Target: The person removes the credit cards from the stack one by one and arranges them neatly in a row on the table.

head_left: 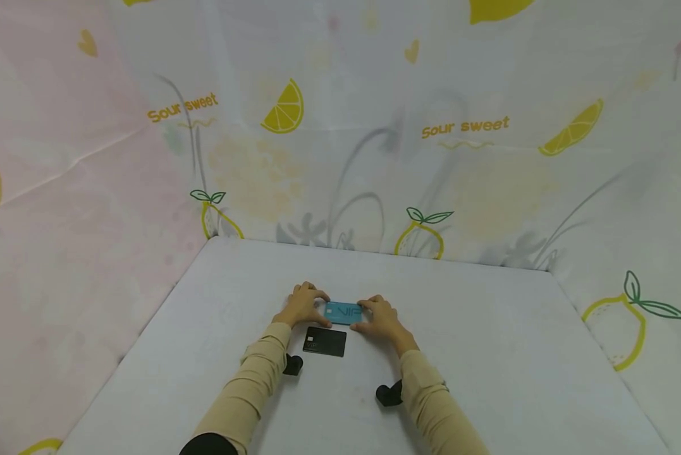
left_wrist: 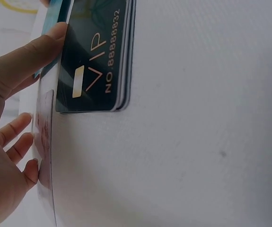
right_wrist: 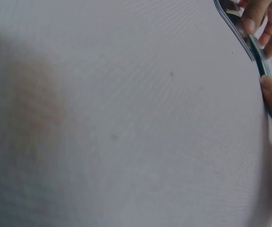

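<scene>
A light blue VIP card (head_left: 343, 313) lies at the middle of the white table, between both hands. My left hand (head_left: 303, 306) pinches its left end with thumb and forefinger, and my right hand (head_left: 381, 319) grips its right end the same way. Just nearer to me is a black VIP card (head_left: 325, 342); the left wrist view shows layered edges beneath it, like a small stack of cards. In that view a thin pinkish, shiny flat piece (left_wrist: 45, 127) lies by the other left fingers; its kind is unclear.
The white table (head_left: 488, 354) spreads out on all sides of the hands. Behind and beside it hang pale cloth walls (head_left: 340, 158) printed with lemons and lettering. Black wrist mounts (head_left: 389, 394) stick out from the sleeves, close over the table.
</scene>
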`<state>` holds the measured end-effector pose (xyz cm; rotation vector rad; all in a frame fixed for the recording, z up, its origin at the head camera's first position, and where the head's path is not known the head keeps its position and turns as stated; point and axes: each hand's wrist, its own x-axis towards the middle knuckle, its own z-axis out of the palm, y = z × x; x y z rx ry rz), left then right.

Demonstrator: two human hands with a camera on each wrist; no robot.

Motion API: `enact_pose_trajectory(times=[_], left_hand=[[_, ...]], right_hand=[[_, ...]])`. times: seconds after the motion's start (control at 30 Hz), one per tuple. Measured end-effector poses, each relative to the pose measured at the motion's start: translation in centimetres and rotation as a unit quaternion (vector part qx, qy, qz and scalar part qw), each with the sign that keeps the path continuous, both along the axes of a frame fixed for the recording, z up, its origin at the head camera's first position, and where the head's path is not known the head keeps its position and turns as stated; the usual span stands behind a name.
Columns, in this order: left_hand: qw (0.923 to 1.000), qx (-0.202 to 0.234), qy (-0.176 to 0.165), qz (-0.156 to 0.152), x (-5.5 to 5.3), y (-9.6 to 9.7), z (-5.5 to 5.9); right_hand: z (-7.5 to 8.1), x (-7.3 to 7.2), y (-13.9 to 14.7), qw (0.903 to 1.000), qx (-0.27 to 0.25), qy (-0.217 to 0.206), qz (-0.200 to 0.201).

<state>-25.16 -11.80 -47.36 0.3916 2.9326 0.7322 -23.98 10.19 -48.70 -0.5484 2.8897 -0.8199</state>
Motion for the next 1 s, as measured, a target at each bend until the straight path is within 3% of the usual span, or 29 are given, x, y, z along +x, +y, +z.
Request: enact_pose_trajectory(times=[1.0], left_hand=[[0.9999, 0.013, -0.005, -0.003, -0.36, -0.53, -0.65]], right_hand=[[-0.65, 0.54, 0.05, 0.9996, -0.024, 0.009, -0.009]])
